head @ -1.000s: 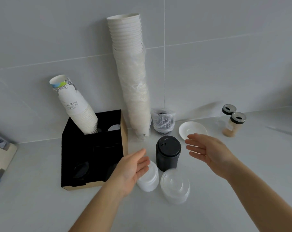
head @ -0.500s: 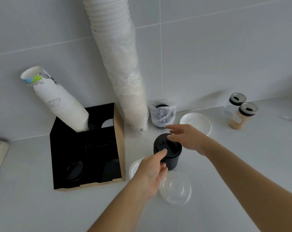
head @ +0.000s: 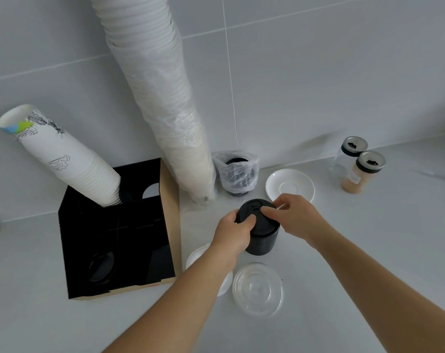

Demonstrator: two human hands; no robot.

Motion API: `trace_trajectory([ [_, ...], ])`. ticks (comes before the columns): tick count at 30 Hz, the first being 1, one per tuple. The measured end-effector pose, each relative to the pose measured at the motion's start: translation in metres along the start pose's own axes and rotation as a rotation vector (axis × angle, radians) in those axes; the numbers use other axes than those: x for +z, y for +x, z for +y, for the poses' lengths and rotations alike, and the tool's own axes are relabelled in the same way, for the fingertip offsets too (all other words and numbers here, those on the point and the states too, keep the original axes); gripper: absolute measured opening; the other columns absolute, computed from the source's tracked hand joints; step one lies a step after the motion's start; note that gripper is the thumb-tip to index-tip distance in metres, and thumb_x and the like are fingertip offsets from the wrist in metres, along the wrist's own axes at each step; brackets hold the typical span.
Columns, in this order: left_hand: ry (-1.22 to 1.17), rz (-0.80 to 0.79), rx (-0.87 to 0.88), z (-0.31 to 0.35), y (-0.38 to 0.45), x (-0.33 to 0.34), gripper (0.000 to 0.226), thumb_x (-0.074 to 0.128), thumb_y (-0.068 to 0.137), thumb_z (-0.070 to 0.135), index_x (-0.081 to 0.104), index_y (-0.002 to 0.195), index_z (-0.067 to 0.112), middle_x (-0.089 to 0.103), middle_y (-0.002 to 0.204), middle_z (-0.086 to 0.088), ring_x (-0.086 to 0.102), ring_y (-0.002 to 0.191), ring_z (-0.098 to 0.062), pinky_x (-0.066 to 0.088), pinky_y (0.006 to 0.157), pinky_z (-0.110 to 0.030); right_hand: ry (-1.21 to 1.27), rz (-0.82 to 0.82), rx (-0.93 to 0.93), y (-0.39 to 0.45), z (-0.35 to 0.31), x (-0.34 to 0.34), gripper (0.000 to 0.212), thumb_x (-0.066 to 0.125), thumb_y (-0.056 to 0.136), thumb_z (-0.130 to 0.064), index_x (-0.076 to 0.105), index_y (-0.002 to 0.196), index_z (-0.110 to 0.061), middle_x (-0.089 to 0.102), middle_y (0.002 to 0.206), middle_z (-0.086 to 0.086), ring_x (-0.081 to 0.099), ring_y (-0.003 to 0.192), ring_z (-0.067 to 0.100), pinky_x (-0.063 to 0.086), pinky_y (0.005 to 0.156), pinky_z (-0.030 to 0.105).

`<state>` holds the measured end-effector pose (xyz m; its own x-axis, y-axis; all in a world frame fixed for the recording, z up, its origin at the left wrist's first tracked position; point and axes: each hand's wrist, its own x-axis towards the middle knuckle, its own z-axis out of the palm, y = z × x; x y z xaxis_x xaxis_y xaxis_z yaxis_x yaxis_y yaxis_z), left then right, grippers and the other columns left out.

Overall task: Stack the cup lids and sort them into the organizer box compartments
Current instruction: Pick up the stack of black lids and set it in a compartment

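Note:
A stack of black cup lids [head: 262,239] stands on the counter right of the black organizer box [head: 114,250]. My left hand [head: 235,231] grips the stack's top from the left, and my right hand [head: 294,216] grips it from the right. A stack of clear lids [head: 257,289] sits in front of the black stack. A stack of white lids [head: 196,258] lies mostly hidden under my left forearm. One black lid [head: 101,266] lies in the box's front-left compartment.
A printed paper cup stack [head: 63,159] leans out of the box's back compartment. A tall white cup stack [head: 165,98] leans on the wall. Behind are bagged black lids [head: 238,174], a white saucer [head: 290,184] and two shaker jars [head: 361,169].
Both hands closed in from either side and now grip the top of the black lid stack. The view moved closer and lower toward the counter.

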<state>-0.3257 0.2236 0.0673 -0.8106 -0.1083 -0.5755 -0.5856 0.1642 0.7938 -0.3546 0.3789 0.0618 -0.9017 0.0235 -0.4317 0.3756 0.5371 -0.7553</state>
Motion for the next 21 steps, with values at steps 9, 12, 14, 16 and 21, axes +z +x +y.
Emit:
trace_trajectory([
  [9,-0.087,-0.155,-0.133,0.002,0.005,-0.008,0.020,0.059,0.094,0.032,0.064,0.113,0.026,0.067,0.097,0.012,0.060,0.089,-0.004,0.047,0.084,-0.025,0.387,-0.144,0.138,-0.007,0.009,0.012,0.025,0.069,0.088,-0.039,0.060,0.108,-0.027,0.067,0.106,-0.008,0.061,0.088,0.005,0.056,0.072,0.036],
  [12,-0.104,-0.186,-0.189,0.001,0.008,-0.009,0.031,0.061,0.093,0.034,0.064,0.121,0.023,0.068,0.103,0.010,0.060,0.097,-0.009,0.044,0.097,-0.030,0.467,-0.174,0.137,-0.006,0.017,0.014,0.028,0.072,0.087,-0.037,0.063,0.112,-0.029,0.068,0.110,-0.010,0.062,0.092,0.004,0.056,0.078,0.039],
  [14,-0.137,-0.191,-0.234,0.001,0.011,-0.010,0.027,0.063,0.091,0.034,0.067,0.114,0.020,0.069,0.101,0.009,0.061,0.095,-0.007,0.043,0.095,-0.028,0.515,-0.162,0.135,-0.003,0.021,0.015,0.029,0.072,0.086,-0.034,0.065,0.114,-0.026,0.069,0.113,-0.004,0.065,0.096,0.009,0.057,0.079,0.040],
  [16,-0.179,-0.192,-0.269,0.001,0.012,-0.010,0.017,0.064,0.091,0.034,0.068,0.101,0.020,0.069,0.097,0.008,0.061,0.091,-0.006,0.041,0.092,-0.027,0.562,-0.156,0.137,-0.001,0.026,0.016,0.028,0.072,0.087,-0.033,0.067,0.113,-0.024,0.070,0.115,0.000,0.065,0.102,0.013,0.058,0.085,0.046],
  [21,-0.250,-0.119,-0.344,0.004,0.016,-0.005,0.061,0.058,0.087,0.057,0.055,0.126,0.010,0.058,0.130,-0.006,0.057,0.106,-0.019,0.044,0.094,-0.030,0.657,-0.149,0.138,0.000,0.045,0.010,0.028,0.070,0.089,-0.032,0.069,0.115,-0.023,0.071,0.119,0.002,0.063,0.115,0.021,0.059,0.081,0.043],
])
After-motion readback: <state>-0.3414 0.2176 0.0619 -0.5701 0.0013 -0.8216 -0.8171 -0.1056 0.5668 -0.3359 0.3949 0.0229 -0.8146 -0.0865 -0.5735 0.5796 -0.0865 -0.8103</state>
